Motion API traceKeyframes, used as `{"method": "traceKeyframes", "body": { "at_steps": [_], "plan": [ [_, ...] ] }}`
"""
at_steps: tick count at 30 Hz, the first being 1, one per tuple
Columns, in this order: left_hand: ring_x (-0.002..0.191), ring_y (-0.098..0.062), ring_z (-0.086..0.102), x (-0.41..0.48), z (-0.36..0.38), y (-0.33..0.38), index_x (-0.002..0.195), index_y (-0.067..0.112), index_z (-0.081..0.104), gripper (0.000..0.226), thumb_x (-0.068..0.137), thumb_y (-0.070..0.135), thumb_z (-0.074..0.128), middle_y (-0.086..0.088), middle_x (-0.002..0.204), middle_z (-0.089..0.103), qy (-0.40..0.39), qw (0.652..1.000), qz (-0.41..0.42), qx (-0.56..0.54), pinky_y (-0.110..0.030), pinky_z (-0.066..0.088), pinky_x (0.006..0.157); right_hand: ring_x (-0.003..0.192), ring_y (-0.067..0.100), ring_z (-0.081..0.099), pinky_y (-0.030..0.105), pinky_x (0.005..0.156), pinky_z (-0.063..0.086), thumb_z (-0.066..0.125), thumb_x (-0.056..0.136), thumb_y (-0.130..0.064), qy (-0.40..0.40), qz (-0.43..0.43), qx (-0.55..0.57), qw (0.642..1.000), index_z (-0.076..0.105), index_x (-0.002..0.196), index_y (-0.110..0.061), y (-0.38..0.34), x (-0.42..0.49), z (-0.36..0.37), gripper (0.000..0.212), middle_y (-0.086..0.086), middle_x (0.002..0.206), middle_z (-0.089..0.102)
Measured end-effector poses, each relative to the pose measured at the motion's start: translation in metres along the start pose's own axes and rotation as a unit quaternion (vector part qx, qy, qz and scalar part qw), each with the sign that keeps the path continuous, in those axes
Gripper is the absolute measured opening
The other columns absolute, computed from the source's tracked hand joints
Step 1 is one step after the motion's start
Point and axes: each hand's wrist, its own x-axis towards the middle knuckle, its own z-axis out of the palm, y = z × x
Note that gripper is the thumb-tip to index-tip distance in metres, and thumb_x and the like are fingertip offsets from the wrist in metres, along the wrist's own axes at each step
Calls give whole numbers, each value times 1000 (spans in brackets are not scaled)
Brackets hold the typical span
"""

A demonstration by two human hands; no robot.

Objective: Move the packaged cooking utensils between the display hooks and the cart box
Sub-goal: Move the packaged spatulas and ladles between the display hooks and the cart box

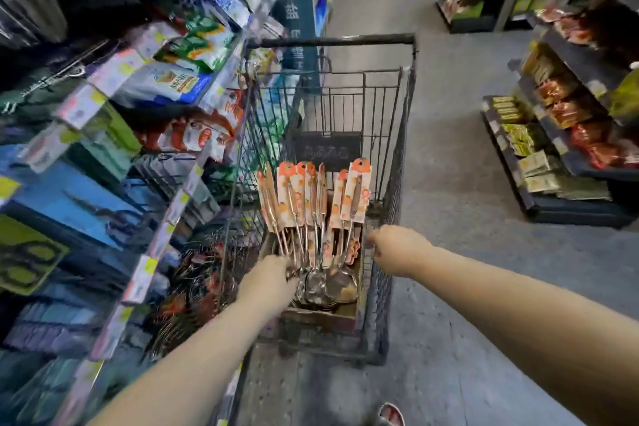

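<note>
A sandalled foot [392, 415] is standing on the grey floor just behind the cart [332, 41]. Both bare forearms are stretching out ahead, with the hands inside the basket.

The left grip [273, 282] is sitting at the near left corner of the cardboard box [321, 320], fingers curling in among the metal heads. Blur is hiding the fingertips, so it seems to be grasping the lower shafts of one or two packaged utensils [311, 204], not the whole bunch. The right grip [392, 249] is lying at the box's right edge, against the cart's wire side. I cannot tell whether it is clenched on that edge or only touching it.

The step in hand is probably lifting a pack out for the hooks. Doing it well is calling for a straight upward pull by the shaft, not the thin card. The right side should be steadying the box so neighbouring packs are not tipping or snagging.

The utensils are standing upright in the box, heads down and cards up, fanning into a left and a right cluster. Each is showing a slim steel handle on pale card printed with orange fruit. Ladle bowls and a flat turner are gleaming at the near end.

Beyond, blurred shelving [145, 135] with hanging packets is lining the cart's left side.
</note>
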Motion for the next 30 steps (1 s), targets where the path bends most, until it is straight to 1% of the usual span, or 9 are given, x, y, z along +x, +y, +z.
{"method": "traceKeyframes", "body": {
  "at_steps": [4, 7, 11, 16, 20, 23, 25, 27, 30],
  "plan": [
    [109, -24, 56, 50, 21, -5, 123, 21, 53, 35, 90, 33, 52, -2, 126, 54, -34, 999, -15, -11, -39, 47, 92, 110, 28, 58, 39, 88, 53, 46, 85, -6, -59, 8, 27, 998, 58, 121, -13, 8, 58, 27, 38, 9, 121, 59],
    [111, -25, 54, 94, 40, -9, 125, 21, 51, 36, 91, 30, 50, -4, 129, 51, -61, 998, -8, -15, -39, 46, 93, 112, 28, 56, 41, 91, 51, 50, 86, -11, -83, 14, 36, 996, 57, 120, -13, 11, 101, 49, 35, 7, 122, 57],
    [121, -25, 50, 156, 72, -13, 128, 21, 49, 37, 91, 27, 51, -3, 139, 45, -81, 996, -8, -34, -39, 43, 101, 105, 30, 58, 44, 86, 53, 53, 83, -8, -97, 46, 36, 994, 54, 117, -17, 13, 156, 84, 35, 7, 116, 57],
    [111, -25, 55, 223, 114, -19, 126, 18, 49, 36, 90, 23, 51, -4, 133, 48, -105, 992, -10, -71, -37, 46, 96, 105, 33, 58, 41, 82, 51, 50, 87, -8, -92, 93, 70, 989, 55, 110, -13, 12, 220, 125, 24, 11, 114, 57],
    [120, -27, 50, 263, 144, -20, 133, 18, 46, 43, 90, 22, 52, -6, 136, 47, -136, 984, -19, -109, -39, 41, 102, 109, 35, 58, 40, 86, 49, 48, 89, -8, -94, 143, 117, 978, 52, 116, -6, 16, 258, 152, 27, 14, 118, 56],
    [123, -27, 49, 279, 165, -14, 138, 17, 41, 49, 90, 20, 53, -7, 139, 47, -158, 973, -28, -165, -37, 38, 105, 109, 35, 57, 38, 86, 48, 47, 92, -10, -85, 204, 161, 962, 46, 122, -3, 18, 274, 171, 31, 16, 119, 57],
    [122, -26, 49, 284, 177, -10, 138, 19, 39, 50, 91, 22, 52, -7, 136, 50, -162, 971, -35, -174, -32, 38, 99, 113, 35, 57, 38, 87, 47, 47, 93, -12, -76, 251, 178, 948, 34, 134, 0, 19, 281, 180, 45, 16, 123, 57],
    [116, -25, 52, 289, 185, -6, 135, 19, 42, 46, 90, 23, 53, -7, 130, 53, -154, 970, -48, -182, -28, 39, 89, 115, 34, 56, 37, 89, 47, 46, 94, -14, -72, 273, 191, 940, 26, 141, 1, 21, 288, 188, 53, 16, 127, 55],
    [110, -25, 55, 299, 190, -5, 124, 15, 51, 35, 90, 22, 53, -7, 121, 57, -111, 972, -74, -194, -27, 37, 82, 113, 34, 57, 38, 86, 47, 47, 95, -17, -44, 292, 233, 927, 33, 133, -1, 24, 297, 198, 44, 17, 124, 56]
  ]
}}
